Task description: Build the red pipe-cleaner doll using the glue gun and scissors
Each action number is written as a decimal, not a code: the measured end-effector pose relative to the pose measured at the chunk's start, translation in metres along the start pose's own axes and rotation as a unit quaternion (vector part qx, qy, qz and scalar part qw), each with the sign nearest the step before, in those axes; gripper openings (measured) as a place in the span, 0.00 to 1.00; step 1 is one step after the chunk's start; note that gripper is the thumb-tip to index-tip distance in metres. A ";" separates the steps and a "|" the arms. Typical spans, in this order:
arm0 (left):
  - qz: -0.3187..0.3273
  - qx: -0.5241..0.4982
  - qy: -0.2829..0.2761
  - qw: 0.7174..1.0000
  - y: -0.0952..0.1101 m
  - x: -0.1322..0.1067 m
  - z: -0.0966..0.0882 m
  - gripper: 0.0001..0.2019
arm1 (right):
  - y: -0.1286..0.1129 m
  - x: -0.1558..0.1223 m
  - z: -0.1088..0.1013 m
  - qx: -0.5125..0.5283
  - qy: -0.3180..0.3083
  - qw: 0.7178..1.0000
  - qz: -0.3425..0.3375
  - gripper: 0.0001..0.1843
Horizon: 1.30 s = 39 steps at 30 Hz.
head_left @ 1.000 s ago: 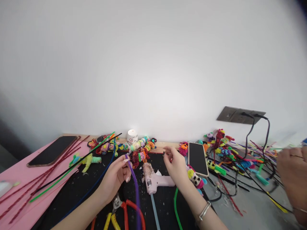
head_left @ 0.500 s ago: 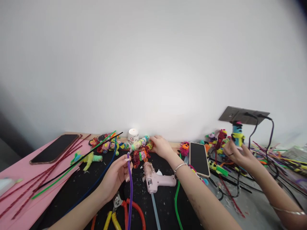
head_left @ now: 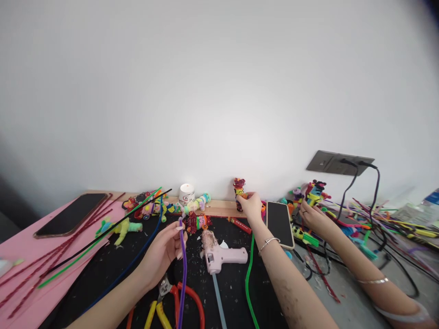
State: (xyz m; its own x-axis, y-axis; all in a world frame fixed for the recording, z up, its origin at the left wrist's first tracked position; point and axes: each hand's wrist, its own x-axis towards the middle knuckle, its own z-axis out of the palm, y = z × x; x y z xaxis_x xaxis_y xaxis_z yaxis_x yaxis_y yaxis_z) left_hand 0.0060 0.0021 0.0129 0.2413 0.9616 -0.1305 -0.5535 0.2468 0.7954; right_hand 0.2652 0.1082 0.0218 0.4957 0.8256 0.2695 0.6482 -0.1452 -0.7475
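Observation:
My left hand point(head_left: 166, 251) is closed on a purple pipe cleaner point(head_left: 183, 274), pinched near its upper end and hanging down. My right hand point(head_left: 251, 208), wearing a bracelet, grips a small pipe-cleaner figure point(head_left: 239, 188) with a dark red top and yellow middle, upright against the wall. Between my arms lies a pink glue gun point(head_left: 224, 256) with a glue stick protruding. Cutting pliers point(head_left: 165, 288) lie below my left hand, among red and yellow handles. A red pipe-cleaner figure point(head_left: 198, 222) lies just beyond that hand.
A co-worker's hand point(head_left: 313, 217) holds a blue and yellow figure point(head_left: 315, 194) at right. Phones lie at left point(head_left: 72, 214) and right point(head_left: 279, 224). A paper cup point(head_left: 187, 193) stands by the wall. Cords run from a wall socket point(head_left: 339, 163).
My right hand has moved right, lifting the yellow and red figure from beside the other figures. The co-worker's hand has moved left and lowered its figure. My left hand keeps the purple pipe cleaner.

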 end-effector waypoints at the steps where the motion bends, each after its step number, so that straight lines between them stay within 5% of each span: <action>1: 0.000 0.002 0.000 1.000 0.000 0.000 0.000 0.09 | 0.002 -0.001 -0.001 -0.009 -0.001 1.000 0.011 0.18; 7: 0.002 0.003 0.002 1.000 0.001 0.001 -0.001 0.09 | 0.005 0.004 -0.005 -0.061 -0.012 0.997 0.040 0.26; 22: -0.001 -0.002 0.003 1.000 -0.002 0.002 -0.002 0.09 | -0.006 -0.010 -0.024 -0.140 -0.028 0.989 0.026 0.26; 29: -0.003 0.002 -0.002 1.000 -0.002 0.000 -0.002 0.08 | 0.000 -0.018 -0.025 -0.105 0.025 0.994 -0.026 0.25; 39: 0.008 0.018 -0.026 0.999 -0.005 0.003 -0.005 0.09 | -0.004 -0.039 -0.048 0.021 0.073 0.989 -0.127 0.11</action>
State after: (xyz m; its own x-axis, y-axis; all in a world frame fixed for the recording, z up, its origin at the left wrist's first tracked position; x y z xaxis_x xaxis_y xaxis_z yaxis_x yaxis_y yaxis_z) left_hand 0.0052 0.0045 0.0053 0.2742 0.9577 -0.0872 -0.5294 0.2261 0.8177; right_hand 0.2706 0.0501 0.0434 0.3996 0.7442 0.5353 0.7400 0.0828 -0.6675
